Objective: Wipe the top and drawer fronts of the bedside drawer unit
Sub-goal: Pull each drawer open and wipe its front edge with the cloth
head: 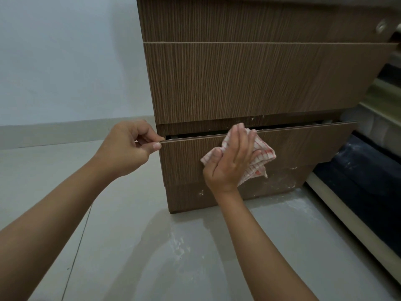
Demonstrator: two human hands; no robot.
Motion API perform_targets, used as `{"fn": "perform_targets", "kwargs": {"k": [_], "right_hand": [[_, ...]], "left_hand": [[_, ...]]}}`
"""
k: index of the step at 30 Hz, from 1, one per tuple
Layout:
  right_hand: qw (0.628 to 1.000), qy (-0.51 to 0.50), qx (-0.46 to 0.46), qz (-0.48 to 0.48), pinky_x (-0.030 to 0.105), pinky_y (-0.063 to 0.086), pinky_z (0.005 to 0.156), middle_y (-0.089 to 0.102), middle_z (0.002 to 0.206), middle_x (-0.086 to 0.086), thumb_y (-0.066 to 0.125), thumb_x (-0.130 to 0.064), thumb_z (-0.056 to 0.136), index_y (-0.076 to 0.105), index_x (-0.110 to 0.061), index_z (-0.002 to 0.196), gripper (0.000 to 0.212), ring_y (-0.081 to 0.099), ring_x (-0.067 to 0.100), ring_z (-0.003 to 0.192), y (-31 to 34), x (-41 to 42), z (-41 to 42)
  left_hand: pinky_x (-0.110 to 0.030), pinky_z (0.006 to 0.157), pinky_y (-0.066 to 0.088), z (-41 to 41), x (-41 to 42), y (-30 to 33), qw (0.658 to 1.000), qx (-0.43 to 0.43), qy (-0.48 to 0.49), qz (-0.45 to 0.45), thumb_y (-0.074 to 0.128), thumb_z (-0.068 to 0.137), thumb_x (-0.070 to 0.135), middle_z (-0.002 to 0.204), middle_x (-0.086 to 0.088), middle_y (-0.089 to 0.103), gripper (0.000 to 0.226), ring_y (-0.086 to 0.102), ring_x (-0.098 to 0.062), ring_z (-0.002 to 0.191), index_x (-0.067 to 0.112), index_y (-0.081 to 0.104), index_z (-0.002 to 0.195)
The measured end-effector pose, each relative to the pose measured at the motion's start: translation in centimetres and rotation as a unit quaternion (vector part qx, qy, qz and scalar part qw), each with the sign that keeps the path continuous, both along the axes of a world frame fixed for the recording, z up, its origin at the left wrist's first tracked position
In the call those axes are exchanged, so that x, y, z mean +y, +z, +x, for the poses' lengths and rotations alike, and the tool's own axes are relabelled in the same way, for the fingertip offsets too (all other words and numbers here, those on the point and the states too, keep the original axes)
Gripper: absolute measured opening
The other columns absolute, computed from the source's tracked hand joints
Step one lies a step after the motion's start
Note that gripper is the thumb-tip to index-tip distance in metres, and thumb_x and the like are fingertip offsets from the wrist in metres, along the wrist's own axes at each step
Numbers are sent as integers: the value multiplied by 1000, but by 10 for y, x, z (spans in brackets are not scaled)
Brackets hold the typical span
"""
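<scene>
Bedside drawer unit (249, 83): stood on the floor. Nearest, right hand (232, 157), its grip flat, pressing a checked cloth (258, 161) on the bottom drawer front (303, 148); left hand (128, 146) pinching that front's left top corner. Front runs left-right; unwiped span judged rightward.

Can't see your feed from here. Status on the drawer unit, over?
Left hand pinching bottom drawer front at its top left corner, drawer slightly open. Right hand pressing checked cloth flat against that front. Nothing in the way.
</scene>
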State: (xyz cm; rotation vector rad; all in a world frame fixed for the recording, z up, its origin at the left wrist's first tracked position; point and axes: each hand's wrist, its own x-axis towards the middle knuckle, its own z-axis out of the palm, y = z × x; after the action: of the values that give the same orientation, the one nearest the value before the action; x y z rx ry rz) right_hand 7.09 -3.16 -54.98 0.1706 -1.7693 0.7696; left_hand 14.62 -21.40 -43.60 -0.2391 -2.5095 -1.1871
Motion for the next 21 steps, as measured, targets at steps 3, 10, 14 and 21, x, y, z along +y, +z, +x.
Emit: {"fn": "perform_targets", "kwargs": {"k": [3, 10, 14, 21], "right_hand": [[999, -3, 8, -40, 64, 22, 107, 32, 143, 13, 30, -24, 93, 34, 1, 134, 49, 19, 35, 140, 2, 23, -8], [996, -47, -14, -72, 50, 19, 114, 42, 138, 20, 33, -20, 93, 42, 1, 130, 44, 23, 36, 139, 11, 89, -25], [993, -48, -39, -104, 47, 15, 116, 36, 145, 19, 29, -25, 95, 38, 2, 136, 50, 17, 33, 142, 14, 111, -30], [953, -47, -113, -276, 46, 1, 117, 2, 159, 10, 17, -34, 99, 6, -10, 150, 58, -2, 23, 145, 5, 124, -33]], "left_hand": [[-46, 76, 53, 1, -3, -1, 1000, -6, 5, -1, 67, 78, 0, 78, -5, 67, 21, 61, -30, 75, 19, 66, 69], [-44, 77, 52, 2, 2, 2, 1000, -11, 10, -12, 67, 78, 1, 77, -1, 69, 18, 62, -28, 76, 17, 68, 71], [-49, 82, 53, 3, 3, 2, 1000, -12, 15, -12, 67, 79, 0, 81, -6, 69, 17, 63, -31, 80, 15, 67, 71], [-47, 82, 53, 3, 4, 2, 999, -15, 30, -23, 67, 78, 0, 71, 4, 69, 18, 64, -27, 79, 16, 67, 70]]}}
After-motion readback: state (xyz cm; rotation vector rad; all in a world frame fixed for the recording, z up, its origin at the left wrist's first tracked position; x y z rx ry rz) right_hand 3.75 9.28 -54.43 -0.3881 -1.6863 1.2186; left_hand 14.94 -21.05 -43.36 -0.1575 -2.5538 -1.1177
